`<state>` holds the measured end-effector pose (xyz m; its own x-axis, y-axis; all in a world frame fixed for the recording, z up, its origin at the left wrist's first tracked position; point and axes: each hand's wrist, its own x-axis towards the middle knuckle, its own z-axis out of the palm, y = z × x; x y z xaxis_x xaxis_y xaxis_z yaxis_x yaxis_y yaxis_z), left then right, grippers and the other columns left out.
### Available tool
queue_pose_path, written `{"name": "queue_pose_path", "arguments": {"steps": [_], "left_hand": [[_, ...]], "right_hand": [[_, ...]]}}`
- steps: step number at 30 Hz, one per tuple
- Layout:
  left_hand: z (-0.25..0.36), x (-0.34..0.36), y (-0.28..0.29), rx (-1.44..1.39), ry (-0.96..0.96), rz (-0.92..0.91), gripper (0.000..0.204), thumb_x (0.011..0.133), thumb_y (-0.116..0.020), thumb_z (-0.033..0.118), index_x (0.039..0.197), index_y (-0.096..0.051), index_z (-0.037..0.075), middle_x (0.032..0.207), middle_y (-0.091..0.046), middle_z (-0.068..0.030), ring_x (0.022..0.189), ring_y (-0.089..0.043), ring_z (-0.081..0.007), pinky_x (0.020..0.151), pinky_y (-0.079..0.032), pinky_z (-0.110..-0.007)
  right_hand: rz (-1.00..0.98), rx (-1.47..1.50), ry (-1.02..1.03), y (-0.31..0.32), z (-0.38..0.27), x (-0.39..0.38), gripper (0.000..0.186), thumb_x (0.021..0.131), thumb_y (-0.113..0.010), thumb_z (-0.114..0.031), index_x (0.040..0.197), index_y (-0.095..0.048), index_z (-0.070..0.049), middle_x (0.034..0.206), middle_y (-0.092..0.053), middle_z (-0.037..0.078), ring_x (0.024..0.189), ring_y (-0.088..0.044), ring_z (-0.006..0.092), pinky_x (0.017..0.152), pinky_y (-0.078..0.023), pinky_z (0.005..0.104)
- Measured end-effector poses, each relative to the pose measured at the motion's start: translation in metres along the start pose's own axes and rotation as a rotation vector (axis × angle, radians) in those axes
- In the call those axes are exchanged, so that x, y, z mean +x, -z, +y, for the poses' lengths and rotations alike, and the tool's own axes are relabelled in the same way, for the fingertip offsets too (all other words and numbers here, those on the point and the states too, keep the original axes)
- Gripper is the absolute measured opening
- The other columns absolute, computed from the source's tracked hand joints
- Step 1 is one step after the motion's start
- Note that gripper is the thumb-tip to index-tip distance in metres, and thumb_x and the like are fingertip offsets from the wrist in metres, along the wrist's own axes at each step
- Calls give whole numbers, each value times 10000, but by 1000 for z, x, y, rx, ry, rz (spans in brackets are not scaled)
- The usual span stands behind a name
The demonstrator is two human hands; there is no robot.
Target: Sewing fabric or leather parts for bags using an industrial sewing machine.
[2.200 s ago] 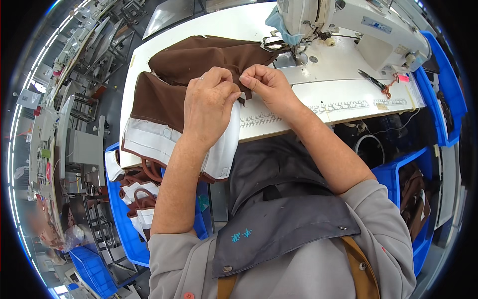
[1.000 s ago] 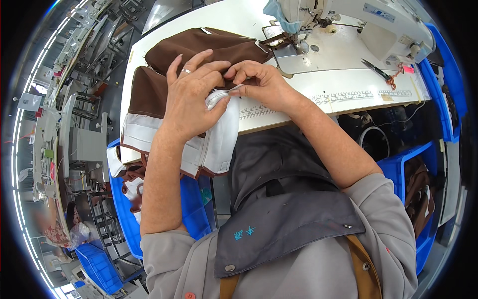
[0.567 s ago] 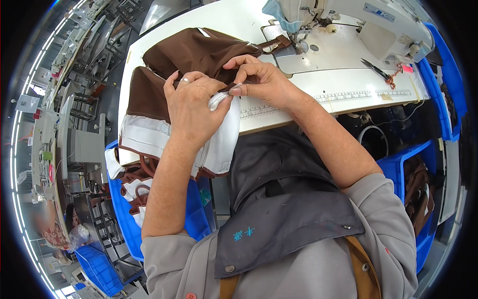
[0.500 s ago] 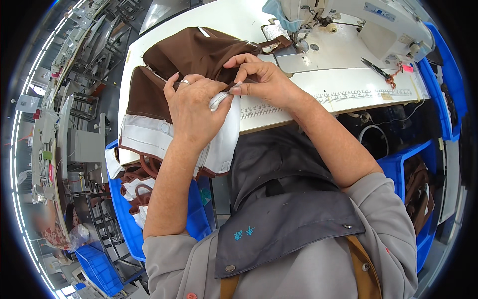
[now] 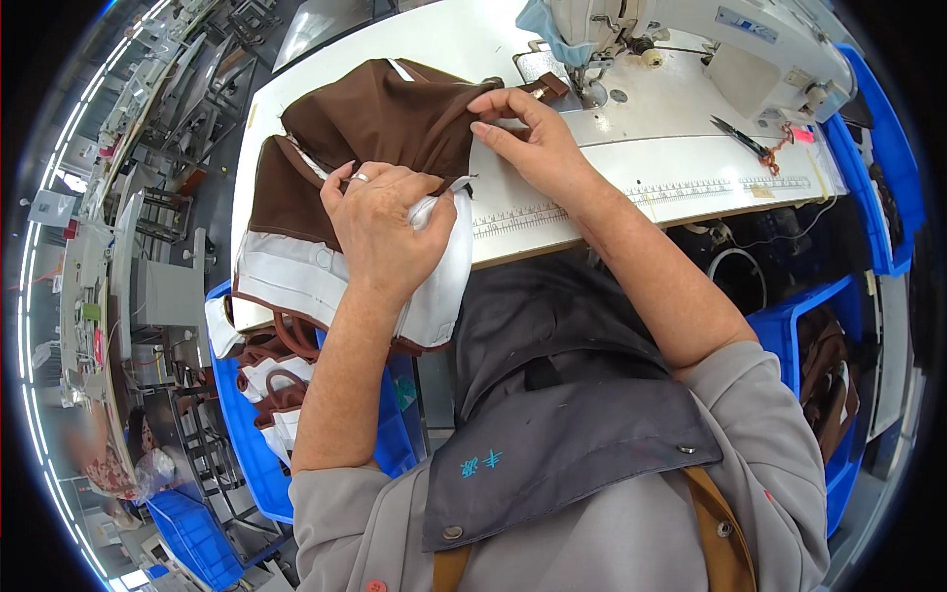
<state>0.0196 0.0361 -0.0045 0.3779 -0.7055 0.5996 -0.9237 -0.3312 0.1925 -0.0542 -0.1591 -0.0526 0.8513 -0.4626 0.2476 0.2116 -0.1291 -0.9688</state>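
Observation:
A brown and white fabric piece (image 5: 385,113) lies spread and rumpled over the left part of the white table. My left hand (image 5: 390,222), with a ring on one finger, is closed on a bunched white part of it near the table's front edge. A small pale tip pokes out to the right of those fingers. At the piece's right edge is my right hand (image 5: 533,143), its thumb and forefinger apart, fingertips at the brown cloth. The sewing machine (image 5: 592,69) stands just beyond that hand, with a small brown strip (image 5: 546,89) beside its needle area.
Black-handled snips (image 5: 745,141) lie on the table (image 5: 651,163) at the right, behind a printed ruler strip (image 5: 681,187). A blue bin (image 5: 247,434) with brown and white pieces stands below left. More blue bins (image 5: 779,335) stand on the right.
My right hand has left the white edge beside my left hand and moved up and right to the brown cloth's edge, its fingers opening. My left hand keeps its hold.

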Motion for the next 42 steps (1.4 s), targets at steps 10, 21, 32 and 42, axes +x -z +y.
{"name": "queue_pose_path", "arguments": {"steps": [10,21,32,42], "left_hand": [[-11,-4,28,-145,-60,169,72,750,-763,129,792,-722,88,823,-707,-28,922,-674,-184,1091,-281,-434],[10,101,12,-333,-133,-399,251,748,-735,146,893,-732,-59,797,-715,-161,754,-689,-232,731,-521,-312],[34,155,-101,-463,-224,-886,324,757,-750,254,908,-749,-33,806,-725,-115,762,-654,-180,737,-513,-304],[38,163,-115,-505,-127,-926,265,802,-741,225,910,-737,-17,819,-701,-88,807,-616,-148,762,-485,-284]], "right_hand": [[-232,-425,187,-50,6,26,587,1013,-464,-522,1256,-643,-19,1315,-600,209,1289,-511,329,1104,-367,390],[-606,1709,-423,-180,83,-46,557,1007,-444,-562,1268,-583,-89,1110,-671,108,978,-674,220,872,-568,418],[-378,469,-603,67,-30,-100,357,1040,-510,-269,1266,-536,6,1247,-620,141,994,-705,254,803,-593,364],[-170,-435,43,138,-27,-21,454,834,-788,-317,1071,-644,43,956,-698,167,836,-678,231,734,-534,328]]}}
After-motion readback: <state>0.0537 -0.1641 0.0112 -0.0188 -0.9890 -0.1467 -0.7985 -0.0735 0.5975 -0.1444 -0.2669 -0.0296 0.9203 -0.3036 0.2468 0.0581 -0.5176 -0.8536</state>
